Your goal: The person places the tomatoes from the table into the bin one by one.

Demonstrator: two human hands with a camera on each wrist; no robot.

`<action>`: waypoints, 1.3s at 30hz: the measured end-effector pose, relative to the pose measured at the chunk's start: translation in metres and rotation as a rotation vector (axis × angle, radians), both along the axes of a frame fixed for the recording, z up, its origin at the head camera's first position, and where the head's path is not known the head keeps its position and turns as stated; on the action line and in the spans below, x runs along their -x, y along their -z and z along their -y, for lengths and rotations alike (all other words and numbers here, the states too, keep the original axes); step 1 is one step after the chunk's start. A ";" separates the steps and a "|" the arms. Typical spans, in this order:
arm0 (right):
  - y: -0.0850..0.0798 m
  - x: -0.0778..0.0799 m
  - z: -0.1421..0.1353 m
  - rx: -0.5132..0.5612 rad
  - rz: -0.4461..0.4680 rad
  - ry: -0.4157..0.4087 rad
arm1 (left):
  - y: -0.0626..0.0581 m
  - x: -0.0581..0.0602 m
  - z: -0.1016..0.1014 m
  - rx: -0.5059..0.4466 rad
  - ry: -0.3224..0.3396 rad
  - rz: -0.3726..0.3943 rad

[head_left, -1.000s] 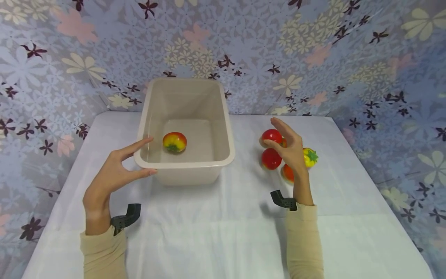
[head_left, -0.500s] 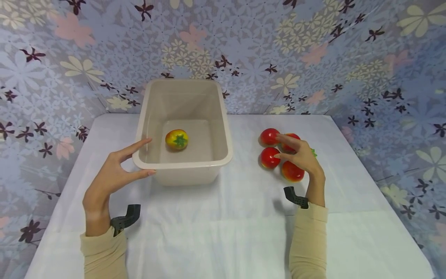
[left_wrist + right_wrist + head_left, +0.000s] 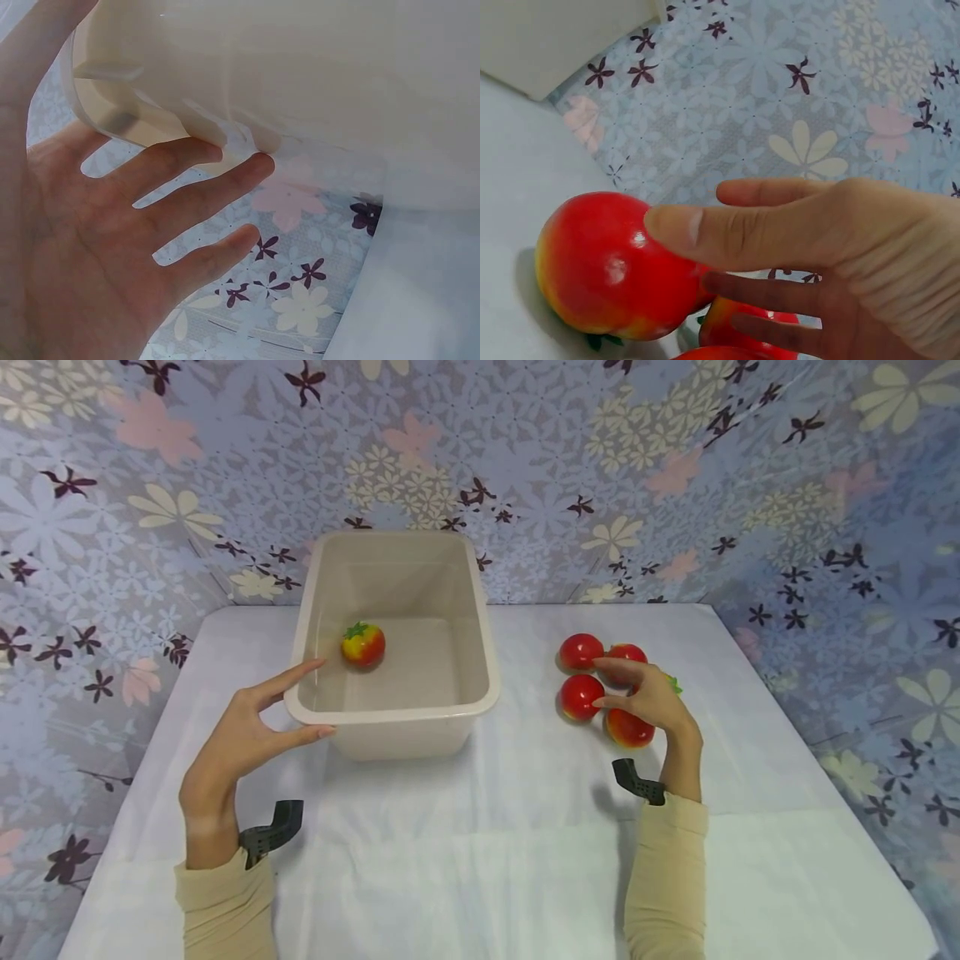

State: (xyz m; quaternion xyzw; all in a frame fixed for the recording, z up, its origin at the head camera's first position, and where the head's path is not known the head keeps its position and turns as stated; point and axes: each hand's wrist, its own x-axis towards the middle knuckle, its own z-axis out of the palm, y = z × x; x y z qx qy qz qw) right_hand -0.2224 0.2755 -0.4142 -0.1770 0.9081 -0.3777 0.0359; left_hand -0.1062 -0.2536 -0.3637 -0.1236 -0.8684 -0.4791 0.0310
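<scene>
My left hand (image 3: 236,727) is at the near left corner of a beige plastic bin (image 3: 405,717), index finger over the left rim and thumb at the front. In the left wrist view its fingers are straight and spread along the bin wall (image 3: 315,75). Inside the bin lies a red-yellow toy tomato (image 3: 363,646) with a green calyx. My right hand (image 3: 654,697) is over a cluster of toy tomatoes. Its thumb tip touches the side of a red toy tomato (image 3: 611,266), also seen in the head view (image 3: 580,697); the fingers extend behind it, slightly apart from the thumb.
Around the right hand lie more red toy tomatoes, one at the back (image 3: 581,652) and one in front (image 3: 630,728); others are partly covered by the hand. A white cloth (image 3: 450,860) covers the table, and flowered fabric (image 3: 540,460) rises behind.
The toy tomato in the bin has rolled about and now sits further back and left, calyx upward. My right hand shifted right and lowered among the toy tomatoes; the left stayed put.
</scene>
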 end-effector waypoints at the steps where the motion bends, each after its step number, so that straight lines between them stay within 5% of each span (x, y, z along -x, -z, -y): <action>1: 0.000 0.001 0.001 -0.009 0.019 0.000 | 0.000 0.000 0.000 0.000 0.001 0.000; 16: 0.012 0.006 0.001 -0.037 0.181 0.004 | -0.002 -0.002 0.000 -0.002 -0.005 0.016; 39: 0.011 0.005 0.002 -0.026 0.221 0.056 | 0.000 -0.001 -0.001 0.006 -0.005 0.003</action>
